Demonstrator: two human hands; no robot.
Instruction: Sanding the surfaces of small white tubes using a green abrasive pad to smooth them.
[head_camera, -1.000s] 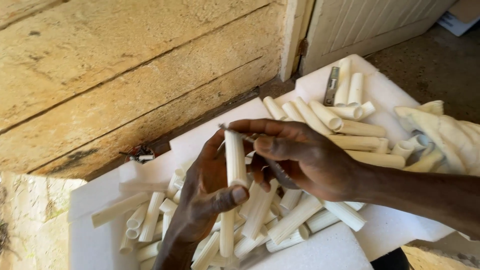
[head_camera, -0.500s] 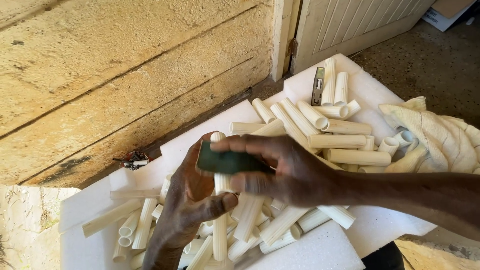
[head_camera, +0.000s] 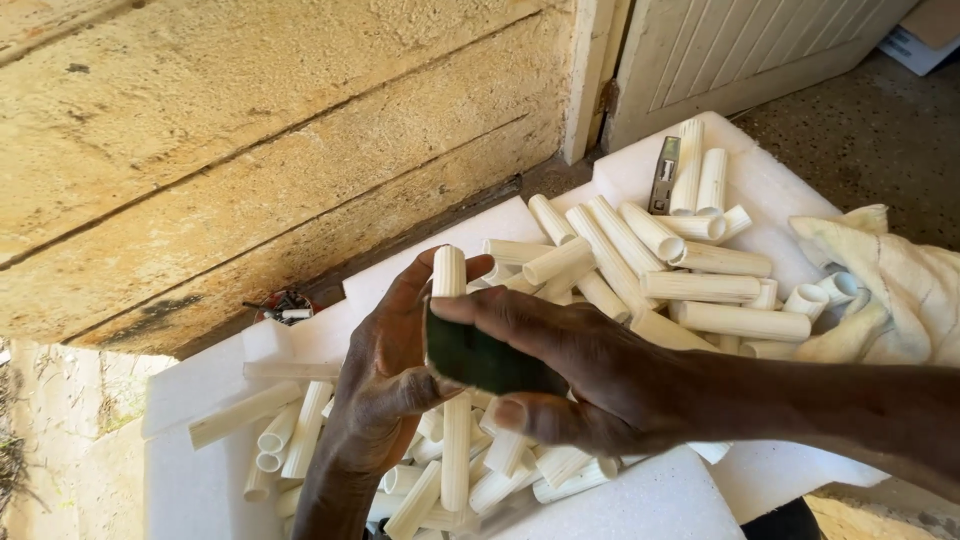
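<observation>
My left hand (head_camera: 385, 385) holds a white ribbed plastic tube (head_camera: 451, 400) upright, its top end sticking up above my fingers. My right hand (head_camera: 580, 375) presses a dark green scouring pad (head_camera: 478, 360) around the tube's middle, thumb below and fingers above. Both hands hover over a heap of similar white tubes (head_camera: 470, 480) lying on a white foam board (head_camera: 200, 480).
More white tubes (head_camera: 690, 270) lie piled on a second foam board (head_camera: 780, 190) to the right, with a small grey metal tool (head_camera: 664, 175) among them. A cream cloth (head_camera: 900, 290) lies at the far right. A rough stone wall (head_camera: 250, 150) and a door (head_camera: 740, 50) stand behind.
My right hand brought the green pad onto the tube and slid it down the tube's length. The tube's top end now shows above the pad.
</observation>
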